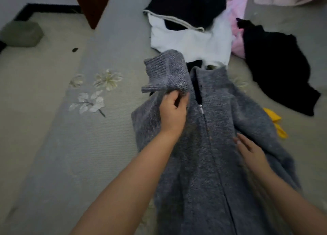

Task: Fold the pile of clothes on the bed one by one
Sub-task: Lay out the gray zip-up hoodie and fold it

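Grey cardigan (212,146): a zip-front knit lying front up on the bed (53,146), its hem towards the near edge and its collar pointing towards the far edge; the zip pull (201,108) sits a little below the collar, with the opening above it parted.
Sleeve (166,73): the cardigan's left-hand sleeve is lifted and doubled over near the collar, its ribbed cuff end hanging over the fingers that hold it.
Left hand (174,110): fingers and thumb curled together, pinching the knit of the sleeve just left of the zip.
Right hand (251,151): fingers straight and spread slightly, lying flat on the cardigan's front to the right of the zip, clasping nothing.
Pile, far side of the bed: a white garment (191,43) touches the cardigan's collar; a black garment (191,2) lies partly over its far end; a pink garment (237,22) shows just to the right of both.
Second black garment (276,66): spread near the right edge of the bed, beside the cardigan's right shoulder.
Yellow cloth (276,123): pokes out from under the cardigan's right side.
Bed cover: grey-beige, with pale embroidered flowers (95,91) left of the cardigan.
Floor, beyond the left edge: a green block (23,33).
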